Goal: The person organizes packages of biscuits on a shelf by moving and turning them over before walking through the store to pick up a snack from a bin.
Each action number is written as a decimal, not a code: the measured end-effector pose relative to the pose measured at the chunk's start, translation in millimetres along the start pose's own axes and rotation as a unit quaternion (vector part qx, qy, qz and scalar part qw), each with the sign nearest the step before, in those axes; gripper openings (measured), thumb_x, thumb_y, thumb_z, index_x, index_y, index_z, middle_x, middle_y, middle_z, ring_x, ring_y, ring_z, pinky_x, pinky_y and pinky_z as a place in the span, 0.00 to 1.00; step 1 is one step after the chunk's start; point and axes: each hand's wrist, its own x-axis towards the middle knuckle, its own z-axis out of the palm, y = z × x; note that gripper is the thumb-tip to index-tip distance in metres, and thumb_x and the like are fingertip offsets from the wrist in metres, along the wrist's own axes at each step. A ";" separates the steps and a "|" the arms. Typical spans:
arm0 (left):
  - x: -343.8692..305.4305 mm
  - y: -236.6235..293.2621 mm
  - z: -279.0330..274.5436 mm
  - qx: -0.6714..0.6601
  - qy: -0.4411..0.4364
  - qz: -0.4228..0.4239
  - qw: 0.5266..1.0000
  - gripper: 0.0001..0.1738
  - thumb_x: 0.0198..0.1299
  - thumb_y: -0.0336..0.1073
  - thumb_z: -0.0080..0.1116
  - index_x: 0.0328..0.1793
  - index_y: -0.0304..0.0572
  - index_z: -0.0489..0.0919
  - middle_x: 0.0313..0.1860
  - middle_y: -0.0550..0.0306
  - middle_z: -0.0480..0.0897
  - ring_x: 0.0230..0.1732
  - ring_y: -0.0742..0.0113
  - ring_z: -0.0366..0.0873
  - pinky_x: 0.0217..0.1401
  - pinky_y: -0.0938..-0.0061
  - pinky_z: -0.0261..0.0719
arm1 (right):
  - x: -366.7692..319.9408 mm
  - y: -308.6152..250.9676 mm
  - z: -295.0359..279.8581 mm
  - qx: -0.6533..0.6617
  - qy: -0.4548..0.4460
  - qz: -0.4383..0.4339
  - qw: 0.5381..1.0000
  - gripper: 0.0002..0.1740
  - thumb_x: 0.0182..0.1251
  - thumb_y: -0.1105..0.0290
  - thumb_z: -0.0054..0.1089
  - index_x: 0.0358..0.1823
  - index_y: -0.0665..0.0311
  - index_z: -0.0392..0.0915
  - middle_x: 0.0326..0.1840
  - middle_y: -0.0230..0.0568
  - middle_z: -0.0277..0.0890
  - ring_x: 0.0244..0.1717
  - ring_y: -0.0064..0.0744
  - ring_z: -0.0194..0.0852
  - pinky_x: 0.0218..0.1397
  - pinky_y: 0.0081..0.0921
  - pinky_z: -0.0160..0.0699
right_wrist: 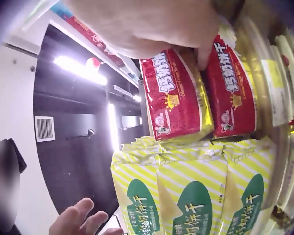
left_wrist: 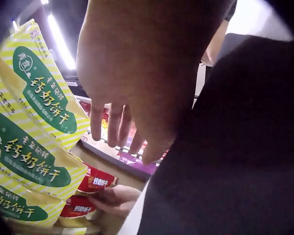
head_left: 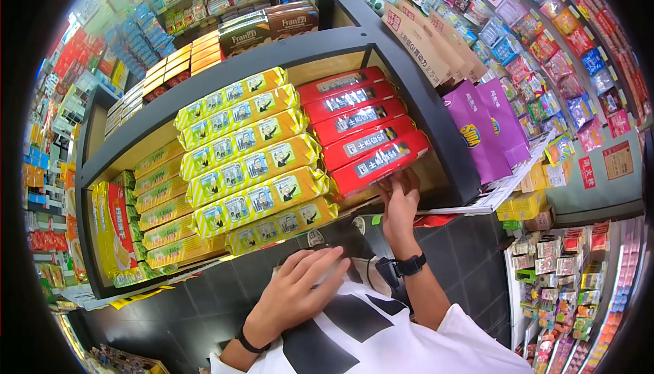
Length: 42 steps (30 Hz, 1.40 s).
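My right hand (head_left: 400, 204) is at the right end of the frontmost red biscuit pack (head_left: 380, 163) in a stacked row. From the right wrist view, a finger of that hand (right_wrist: 157, 24) reaches into the gap between this red pack (right_wrist: 174, 98) and the one beside it; the palm covers its upper end. In the left wrist view, the thumb and fingers of the right hand (left_wrist: 120, 200) pinch the pack's end. My left hand (head_left: 300, 289) hovers before the shirt with fingers extended, holding nothing, near the yellow-striped biscuit packs (head_left: 262, 200).
A dark-framed display shelf (head_left: 436, 142) bears the packs. Green-and-yellow packs (head_left: 163, 227) lie at its left, and purple bags (head_left: 477, 129) stand by its right side. Brown boxes (head_left: 293, 21) sit behind. Hanging snack bags (head_left: 545, 40) line the right wall, above dark floor tiles (head_left: 470, 258).
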 end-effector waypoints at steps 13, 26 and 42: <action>-112.6 -100.3 -94.5 0.290 0.281 -0.278 0.872 0.18 0.70 0.24 0.73 0.65 0.36 0.89 0.63 0.46 0.91 0.66 0.41 0.87 0.73 0.52 0.82 | -22.3 -19.0 0.0 -0.272 -0.139 -0.086 0.948 0.77 0.74 0.69 0.84 0.95 0.76 0.18 0.49 0.48 0.91 0.48 0.31 0.92 0.58 0.26 0.91; -246.0 -216.1 -187.2 0.518 0.152 -0.584 0.607 0.41 0.70 0.67 0.73 0.84 0.62 0.80 0.77 0.41 0.83 0.76 0.36 0.82 0.77 0.41 0.78 | -45.9 -12.1 -2.2 -0.283 -0.210 -0.104 0.930 0.56 0.79 0.78 0.73 0.96 0.76 0.42 0.59 0.50 0.91 0.59 0.32 0.93 0.68 0.31 0.90; -187.4 -161.0 -204.5 0.501 0.212 -0.498 0.676 0.37 0.62 0.51 0.85 0.68 0.35 0.81 0.68 0.41 0.86 0.69 0.36 0.83 0.72 0.42 0.79 | -15.0 -20.6 -38.8 -0.296 -0.163 -0.148 0.929 0.13 0.89 0.75 0.63 0.67 0.71 0.84 0.61 0.36 0.87 0.61 0.24 0.85 0.68 0.26 0.84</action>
